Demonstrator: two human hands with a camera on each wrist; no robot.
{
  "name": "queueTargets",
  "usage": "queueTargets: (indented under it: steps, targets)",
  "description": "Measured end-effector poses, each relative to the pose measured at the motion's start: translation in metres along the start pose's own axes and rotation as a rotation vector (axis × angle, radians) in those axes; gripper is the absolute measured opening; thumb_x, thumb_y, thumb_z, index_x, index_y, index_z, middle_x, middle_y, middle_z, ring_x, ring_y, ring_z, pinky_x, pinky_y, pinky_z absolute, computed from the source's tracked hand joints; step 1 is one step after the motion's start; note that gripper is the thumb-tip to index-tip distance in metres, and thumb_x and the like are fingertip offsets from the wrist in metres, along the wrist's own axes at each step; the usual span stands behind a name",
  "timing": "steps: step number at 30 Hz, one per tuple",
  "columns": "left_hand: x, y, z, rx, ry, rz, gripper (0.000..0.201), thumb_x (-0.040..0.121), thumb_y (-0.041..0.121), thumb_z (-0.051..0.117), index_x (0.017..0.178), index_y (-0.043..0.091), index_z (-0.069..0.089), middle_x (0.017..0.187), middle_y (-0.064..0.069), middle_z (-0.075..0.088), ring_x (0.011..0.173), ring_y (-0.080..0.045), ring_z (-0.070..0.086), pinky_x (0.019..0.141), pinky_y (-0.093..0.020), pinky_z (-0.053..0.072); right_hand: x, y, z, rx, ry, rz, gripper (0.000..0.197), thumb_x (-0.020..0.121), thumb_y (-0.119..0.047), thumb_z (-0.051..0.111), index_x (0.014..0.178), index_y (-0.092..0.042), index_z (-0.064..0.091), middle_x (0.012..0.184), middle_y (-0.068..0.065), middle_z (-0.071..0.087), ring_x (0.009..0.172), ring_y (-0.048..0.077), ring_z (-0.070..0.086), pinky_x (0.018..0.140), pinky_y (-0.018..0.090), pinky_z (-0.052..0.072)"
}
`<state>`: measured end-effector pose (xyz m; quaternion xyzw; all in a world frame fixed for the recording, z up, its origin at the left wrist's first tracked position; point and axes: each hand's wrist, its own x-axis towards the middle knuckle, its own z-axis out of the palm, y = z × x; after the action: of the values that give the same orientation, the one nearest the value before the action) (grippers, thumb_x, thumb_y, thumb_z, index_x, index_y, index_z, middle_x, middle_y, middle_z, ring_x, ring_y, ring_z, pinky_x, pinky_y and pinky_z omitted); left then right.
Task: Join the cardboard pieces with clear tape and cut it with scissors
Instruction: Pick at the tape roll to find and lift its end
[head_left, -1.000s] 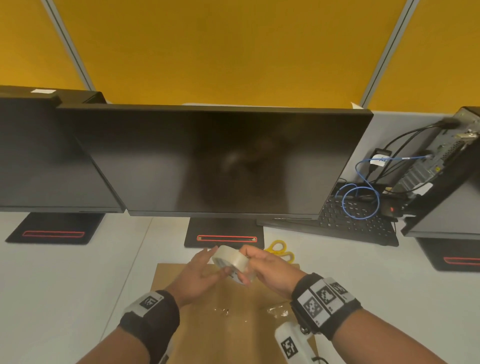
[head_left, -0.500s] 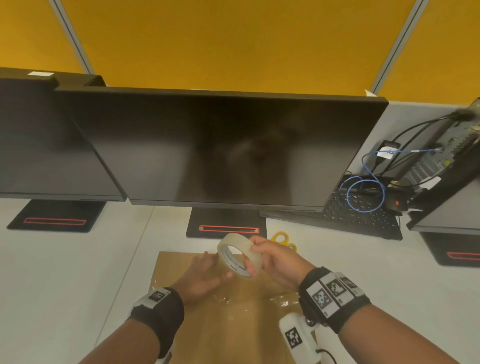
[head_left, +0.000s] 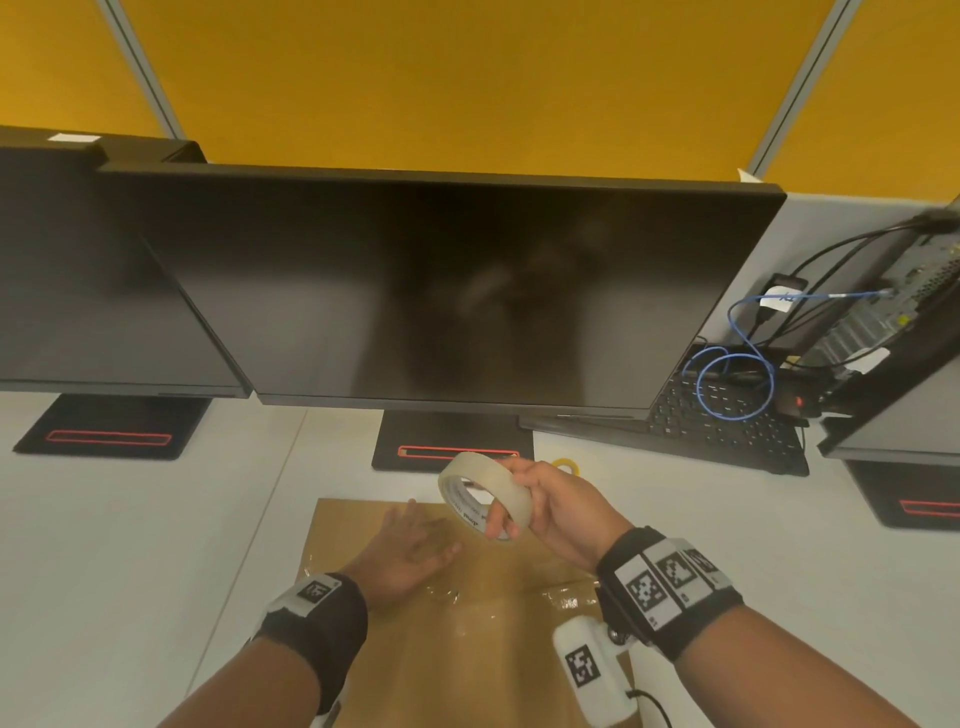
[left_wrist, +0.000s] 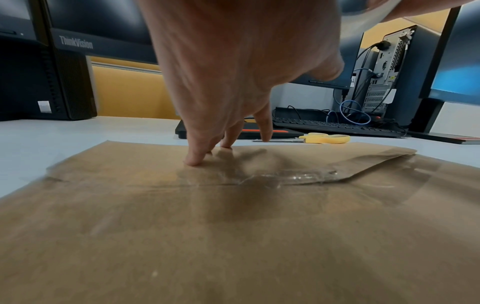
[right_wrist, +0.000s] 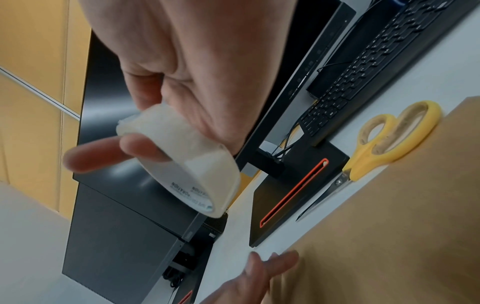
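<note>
Monitors (head_left: 431, 291) stood dark along the back of the white bench (head_left: 156, 519), two side by side at left and centre, each on a black base with a red slot. Left hand (head_left: 402, 553) lay palm down on the brown cardboard (head_left: 467, 649), fingers (left_wrist: 193, 160) straight and slightly spread, the tips pressing the sheet near its far edge and gripping nothing. Cardboard lay flat on the bench directly in front of the person; a shiny strip of clear tape already ran across a seam in it, wrinkled and lifted a little toward the right side in the left wrist view. Right hand (head_left: 558, 506) was raised above the far part of the cardboard, holding the tape roll (head_left: 485, 493) clear of the sheet, fingers curled through its core and thumb on its outer face, the roll tilted. Whether a free end of tape trailed from the roll could not be told. Yellow-handled scissors (right_wrist: 374, 148) lay flat on the bench just beyond the cardboard's far edge, blades together, mostly hidden behind the right hand in the head view. Black keyboard (head_left: 727, 426) with a looped blue cable (head_left: 732, 384) sat farther right, beside a computer tower.
</note>
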<state>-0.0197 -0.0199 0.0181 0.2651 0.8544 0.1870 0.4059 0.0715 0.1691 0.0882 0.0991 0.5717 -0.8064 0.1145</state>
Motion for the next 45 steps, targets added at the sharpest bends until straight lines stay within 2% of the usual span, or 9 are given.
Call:
queueTargets:
  steps: [4,10,13,16,26,31,36,39,45]
  targets:
    - [-0.001,0.004,0.001,0.236,0.008,0.038,0.051,0.099,0.043,0.036,0.147,0.027,0.027,0.158,-0.003,-0.006,0.145,-0.028,-0.013,0.117,-0.039,-0.003,0.001,-0.001,0.002,-0.051,0.001,-0.001,0.052,0.084,-0.018,0.027,0.127,0.002,0.048,0.066,0.008,0.066,0.058,0.014,0.049,0.076,0.022,0.045]
    - [0.007,-0.010,0.006,0.324,0.005,0.042,0.061,0.095,0.025,0.049,0.148,0.032,0.019,0.158,-0.009,-0.014,0.143,-0.035,-0.016,0.117,-0.042,0.001,0.002,0.000,0.001,-0.069,0.002,-0.006,0.050,0.082,-0.019,0.028,0.123,-0.005,0.054,0.066,0.005,0.064,0.062,0.014,0.053,0.090,0.039,0.032]
    - [0.011,-0.014,0.009,0.302,0.021,0.035,0.062,0.094,0.024,0.052,0.147,0.034,0.022,0.158,-0.007,-0.014,0.144,-0.035,-0.014,0.117,-0.043,0.006,0.001,-0.002,0.001,-0.066,-0.008,-0.025,0.053,0.082,-0.019,0.030,0.126,-0.001,0.051,0.064,0.005,0.064,0.064,0.016,0.053,0.095,0.034,0.036]
    - [0.012,-0.014,0.010,0.325,0.032,0.038,0.062,0.094,0.024,0.052,0.147,0.036,0.023,0.158,-0.008,-0.014,0.144,-0.034,-0.014,0.117,-0.042,0.006,0.002,-0.003,0.001,-0.021,-0.033,-0.025,0.052,0.079,-0.021,0.032,0.125,-0.002,0.049,0.065,0.007,0.064,0.064,0.017,0.052,0.087,0.026,0.042]
    - [0.012,-0.014,0.010,0.357,0.020,0.030,0.061,0.095,0.029,0.050,0.147,0.037,0.019,0.158,-0.008,-0.015,0.144,-0.035,-0.014,0.117,-0.043,0.005,0.002,0.001,-0.005,-0.055,0.025,-0.052,0.053,0.065,-0.007,0.038,0.115,0.000,0.053,0.061,0.005,0.056,0.072,0.008,0.059,0.085,0.026,0.038]
    - [0.011,-0.012,0.008,0.363,0.008,0.029,0.062,0.095,0.030,0.050,0.148,0.035,0.018,0.157,-0.009,-0.015,0.144,-0.035,-0.014,0.117,-0.043,0.004,0.003,0.001,-0.002,0.041,0.002,-0.035,0.044,0.078,-0.023,0.033,0.115,-0.006,0.052,0.055,0.006,0.053,0.064,0.007,0.061,0.080,0.025,0.040]
    - [0.010,-0.011,0.006,0.352,0.014,0.042,0.062,0.095,0.025,0.051,0.148,0.034,0.020,0.158,-0.009,-0.014,0.144,-0.036,-0.013,0.117,-0.042,0.005,0.004,0.004,-0.002,-0.030,-0.010,-0.047,0.054,0.071,-0.012,0.032,0.120,0.002,0.050,0.060,0.010,0.048,0.065,0.006,0.059,0.078,0.020,0.041]
    - [0.008,-0.008,0.006,0.383,0.002,0.041,0.062,0.096,0.026,0.049,0.148,0.032,0.018,0.157,-0.011,-0.015,0.144,-0.035,-0.013,0.117,-0.042,0.001,0.005,0.003,-0.004,-0.072,0.034,-0.059,0.051,0.064,-0.008,0.037,0.112,-0.008,0.055,0.059,0.005,0.052,0.068,0.010,0.057,0.082,0.027,0.039]
    - [0.012,-0.013,0.008,0.310,0.015,0.032,0.064,0.094,0.025,0.052,0.147,0.037,0.020,0.158,-0.007,-0.015,0.144,-0.033,-0.014,0.117,-0.043,0.006,0.007,0.002,-0.003,0.031,0.002,-0.057,0.039,0.079,-0.020,0.033,0.110,-0.009,0.053,0.056,0.005,0.050,0.063,0.009,0.059,0.081,0.025,0.040]
